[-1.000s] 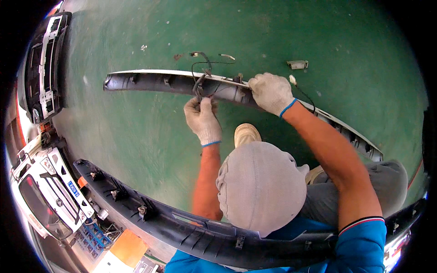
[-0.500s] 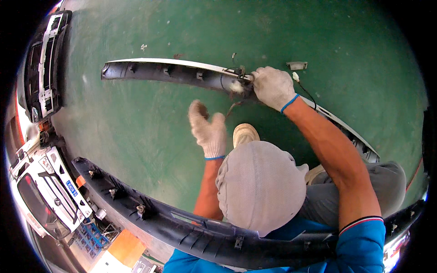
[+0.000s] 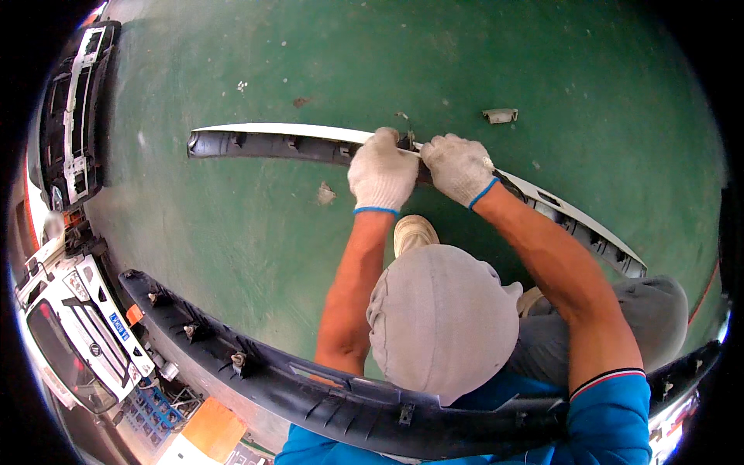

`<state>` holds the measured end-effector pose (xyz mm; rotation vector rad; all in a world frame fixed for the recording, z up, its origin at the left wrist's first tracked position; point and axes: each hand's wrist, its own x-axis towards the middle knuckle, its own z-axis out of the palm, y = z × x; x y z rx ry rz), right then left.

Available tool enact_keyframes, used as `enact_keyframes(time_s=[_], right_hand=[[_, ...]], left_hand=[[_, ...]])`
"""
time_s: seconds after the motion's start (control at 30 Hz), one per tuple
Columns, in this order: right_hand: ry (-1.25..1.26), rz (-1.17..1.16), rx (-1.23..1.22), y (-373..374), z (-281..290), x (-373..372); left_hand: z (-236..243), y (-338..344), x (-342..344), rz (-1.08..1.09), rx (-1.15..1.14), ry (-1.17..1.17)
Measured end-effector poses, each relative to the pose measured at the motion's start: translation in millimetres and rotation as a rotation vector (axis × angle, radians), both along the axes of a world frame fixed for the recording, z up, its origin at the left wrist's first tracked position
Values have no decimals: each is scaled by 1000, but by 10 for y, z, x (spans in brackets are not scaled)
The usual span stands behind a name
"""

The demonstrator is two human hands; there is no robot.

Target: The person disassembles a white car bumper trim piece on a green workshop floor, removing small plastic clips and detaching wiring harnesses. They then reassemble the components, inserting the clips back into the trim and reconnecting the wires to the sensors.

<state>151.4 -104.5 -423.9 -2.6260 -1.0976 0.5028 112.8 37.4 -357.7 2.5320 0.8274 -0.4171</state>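
Note:
A long, curved vehicle trim strip (image 3: pixel 263 142), white along its edge and dark grey inside with several clips, lies across the green floor. My left hand (image 3: pixel 383 173), in a knitted off-white glove, is closed around its middle. Close beside it, my right hand (image 3: pixel 457 164), gloved alike, is closed on the same strip. Thin dark wiring (image 3: pixel 409 133) shows between and behind the hands; whether my fingers also grip wire is hidden. The strip's right part (image 3: pixel 577 217) runs on past my right forearm.
A small grey-white part (image 3: pixel 501 116) lies beyond my right hand, and a dirt clump (image 3: pixel 326 194) left of my shoe. A long dark panel (image 3: pixel 325 411) with metal fixings crosses the foreground. At left are a black-and-white bumper (image 3: pixel 75 108) and a white truck (image 3: pixel 81 333).
My left hand has come forward and right from open air onto the strip. My right hand has shifted slightly nearer. The strip's left end has moved a little nearer and right.

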Motion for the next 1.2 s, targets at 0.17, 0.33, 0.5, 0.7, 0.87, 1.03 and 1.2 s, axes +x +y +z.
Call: enact_keyframes(time_s=[0.17, 0.33, 0.5, 0.7, 0.87, 1.03, 1.2], right_hand=[[53, -13, -49, 60, -6, 60], [228, -56, -136, 14, 120, 322], [345, -13, -38, -44, 189, 666], [338, 34, 19, -48, 172, 709], [297, 24, 80, -35, 166, 646], [329, -11, 97, 7, 223, 583], [322, 7, 146, -11, 380, 504]], left_hand=[[-9, 359, -355, 394, -435, -667], [-51, 567, -1112, 661, -820, -943], [-444, 516, -1636, 998, -864, -634], [-412, 517, -1469, 1005, -396, -737], [71, 632, -934, 619, 63, -1149], [-41, 905, -364, 920, -433, -757], [-418, 1032, -377, 1024, -1180, -916]])
